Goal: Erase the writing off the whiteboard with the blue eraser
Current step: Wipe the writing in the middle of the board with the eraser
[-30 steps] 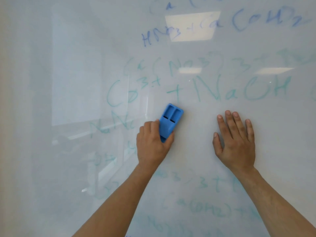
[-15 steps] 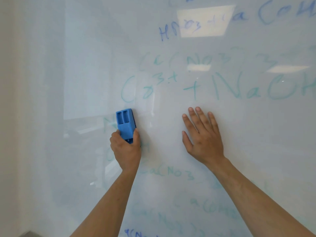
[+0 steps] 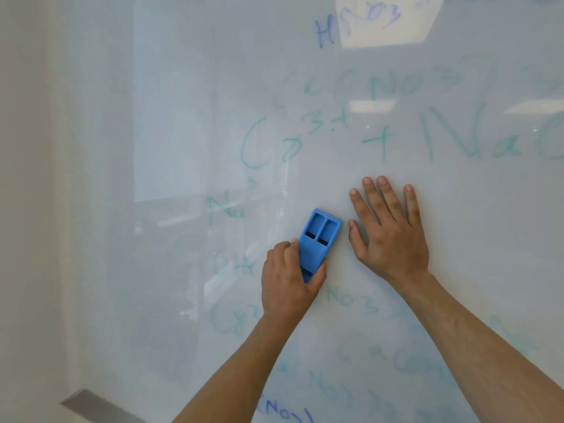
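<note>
Eraser (image 3: 319, 244), blue, lies flat against the whiteboard (image 3: 171, 123), tilted toward one o'clock, its lower end gripped between the curled fingers and thumb of the left hand (image 3: 290, 282). Right hand (image 3: 389, 236) presses flat at its three o'clock, just beside, fingers spread. Faint green writing (image 3: 470, 138) remains at twelve and six o'clock.

Right of grip: right hand (image 3: 389, 236) lies flat on the whiteboard (image 3: 171, 123), just beside the blue eraser (image 3: 317, 242), blocking.
Left and above: bare board.
</note>
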Motion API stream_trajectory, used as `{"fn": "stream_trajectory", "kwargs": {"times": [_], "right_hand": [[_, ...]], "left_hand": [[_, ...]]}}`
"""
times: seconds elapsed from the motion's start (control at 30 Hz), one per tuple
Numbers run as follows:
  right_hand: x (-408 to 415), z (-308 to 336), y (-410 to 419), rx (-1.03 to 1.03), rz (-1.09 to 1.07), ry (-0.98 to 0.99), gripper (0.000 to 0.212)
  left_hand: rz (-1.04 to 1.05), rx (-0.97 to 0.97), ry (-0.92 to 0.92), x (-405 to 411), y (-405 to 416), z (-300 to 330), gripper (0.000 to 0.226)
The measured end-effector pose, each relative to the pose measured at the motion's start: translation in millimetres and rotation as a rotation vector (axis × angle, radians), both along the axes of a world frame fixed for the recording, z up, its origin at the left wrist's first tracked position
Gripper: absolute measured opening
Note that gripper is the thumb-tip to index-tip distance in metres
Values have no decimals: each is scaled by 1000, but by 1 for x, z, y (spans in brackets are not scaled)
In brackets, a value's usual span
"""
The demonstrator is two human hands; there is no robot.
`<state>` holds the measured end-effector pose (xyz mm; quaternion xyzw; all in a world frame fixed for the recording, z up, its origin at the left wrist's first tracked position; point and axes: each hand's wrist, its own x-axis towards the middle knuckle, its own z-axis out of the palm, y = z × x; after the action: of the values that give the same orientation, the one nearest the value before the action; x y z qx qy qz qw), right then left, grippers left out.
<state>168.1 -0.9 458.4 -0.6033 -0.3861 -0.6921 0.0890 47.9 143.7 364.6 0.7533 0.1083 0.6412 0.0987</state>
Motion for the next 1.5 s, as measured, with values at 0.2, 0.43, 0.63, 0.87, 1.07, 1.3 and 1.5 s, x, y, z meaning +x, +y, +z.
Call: {"fn": "stream_trajectory", "kwargs": {"times": [0.2,0.43,0.63,0.87,1.07,1.3,1.5], "right_hand": [[0,-1,0,22,25,-18,51],[3,-2,1,23,14,-29,51],[3,-3,4,41,5,-41,51],[2,-4,4,51,22,-35,51],[-1,-4,4,56,14,-23,51],[-3,-4,4,66,9,-12,50],[-2,-5,3,57,17,-12,51]], "left_hand": [[-4,-387,-149,-15,40,-5,57],[24,-848,-305,-39,100,-8,51],[-33,-357,-88,-32,57,-25,53],[4,-366,-68,-32,66,-42,59],[9,-915,-248,-44,97,-55,59],[-74,-571,-94,-41,60,-52,60],[105,-125,133,-47,65,-57,61]]}}
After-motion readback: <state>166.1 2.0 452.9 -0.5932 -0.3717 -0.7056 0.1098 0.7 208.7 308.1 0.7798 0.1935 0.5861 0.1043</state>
